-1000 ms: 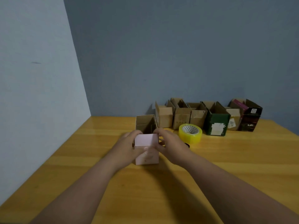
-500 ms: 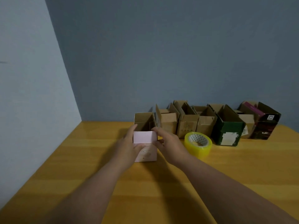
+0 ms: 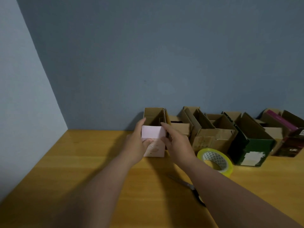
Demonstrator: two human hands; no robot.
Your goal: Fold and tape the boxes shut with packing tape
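A small pink box (image 3: 153, 146) stands on the wooden table (image 3: 82, 170) with its front flap folded down and its brown rear flaps upright. My left hand (image 3: 136, 145) grips its left side, thumb on the front face. On the right side my right hand (image 3: 176, 143) holds it, fingers reaching up along the top edge. A yellow roll of packing tape (image 3: 215, 160) lies to the right of my right wrist.
Several open cardboard boxes (image 3: 212, 134) line the back wall, among them a dark green one (image 3: 253, 145) and a dark maroon one (image 3: 289, 139). Scissors (image 3: 189, 186) lie partly under my right forearm. The grey wall closes off the table's left edge.
Both hands have carried the pink box away from me toward the back wall, at the left end of the row of boxes. The tape roll now lies nearer to me than the box.
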